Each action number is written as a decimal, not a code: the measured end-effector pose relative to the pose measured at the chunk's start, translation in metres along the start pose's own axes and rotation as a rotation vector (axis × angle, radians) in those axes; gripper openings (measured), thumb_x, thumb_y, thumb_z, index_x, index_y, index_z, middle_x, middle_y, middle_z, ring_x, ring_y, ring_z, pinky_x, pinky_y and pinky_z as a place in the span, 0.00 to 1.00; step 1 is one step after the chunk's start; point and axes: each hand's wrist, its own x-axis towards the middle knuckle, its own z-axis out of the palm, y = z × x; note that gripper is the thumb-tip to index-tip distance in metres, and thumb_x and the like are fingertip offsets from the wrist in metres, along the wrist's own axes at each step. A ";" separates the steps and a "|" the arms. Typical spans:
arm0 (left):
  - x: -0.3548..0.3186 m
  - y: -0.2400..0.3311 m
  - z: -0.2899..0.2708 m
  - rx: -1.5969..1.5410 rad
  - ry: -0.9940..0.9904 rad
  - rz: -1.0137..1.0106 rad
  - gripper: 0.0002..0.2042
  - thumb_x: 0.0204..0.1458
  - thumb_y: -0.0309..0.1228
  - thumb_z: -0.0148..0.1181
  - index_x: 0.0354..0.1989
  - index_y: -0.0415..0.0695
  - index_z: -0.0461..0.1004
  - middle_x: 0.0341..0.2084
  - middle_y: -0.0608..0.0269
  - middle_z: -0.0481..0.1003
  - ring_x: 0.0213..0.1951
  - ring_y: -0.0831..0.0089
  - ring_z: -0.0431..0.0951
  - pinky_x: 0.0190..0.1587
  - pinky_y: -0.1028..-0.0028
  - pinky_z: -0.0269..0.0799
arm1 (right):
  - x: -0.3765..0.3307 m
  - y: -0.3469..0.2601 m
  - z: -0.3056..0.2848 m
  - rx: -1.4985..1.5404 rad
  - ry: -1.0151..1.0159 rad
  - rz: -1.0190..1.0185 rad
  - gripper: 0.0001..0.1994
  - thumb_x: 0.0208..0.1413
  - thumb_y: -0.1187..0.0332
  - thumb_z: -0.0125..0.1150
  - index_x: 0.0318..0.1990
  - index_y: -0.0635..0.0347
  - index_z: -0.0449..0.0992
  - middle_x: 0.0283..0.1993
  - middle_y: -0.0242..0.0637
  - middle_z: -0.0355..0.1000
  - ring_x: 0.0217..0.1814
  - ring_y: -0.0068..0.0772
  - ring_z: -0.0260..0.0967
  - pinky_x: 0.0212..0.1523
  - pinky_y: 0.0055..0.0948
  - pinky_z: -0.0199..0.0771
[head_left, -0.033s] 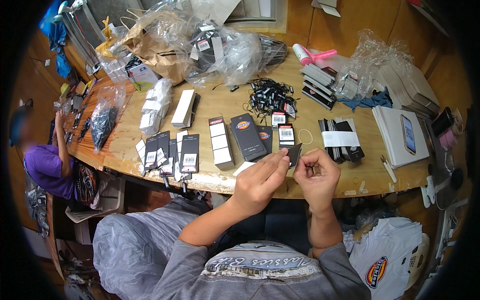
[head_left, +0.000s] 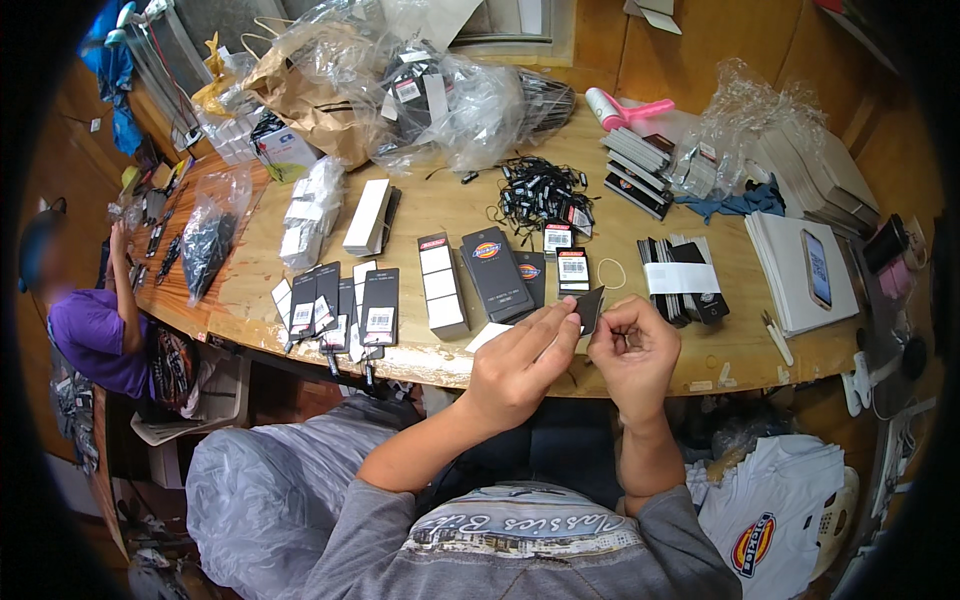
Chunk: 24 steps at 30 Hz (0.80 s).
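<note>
Both hands pinch one dark tag [head_left: 591,308] at the table [head_left: 450,215] edge: left hand [head_left: 520,365] fingers close on its lower edge, right hand [head_left: 632,352] fingers curl shut at its right side. At 12 o'clock lie two labelled cards [head_left: 565,258]; at 9 o'clock, one white box [head_left: 442,285].

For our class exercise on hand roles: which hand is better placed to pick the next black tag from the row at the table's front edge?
Left, probably. The left hand sits nearer the row of black tags, while the right hand pinches the dark tag on the far side.
</note>
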 end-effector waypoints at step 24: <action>0.013 0.005 -0.011 -0.388 0.044 -0.372 0.12 0.36 0.11 0.52 0.32 0.35 0.71 0.25 0.55 0.72 0.27 0.68 0.73 0.29 0.78 0.68 | 0.000 -0.001 0.005 -0.017 -0.020 -0.192 0.06 0.35 0.83 0.57 0.21 0.65 0.66 0.19 0.31 0.63 0.17 0.15 0.56 0.16 0.13 0.55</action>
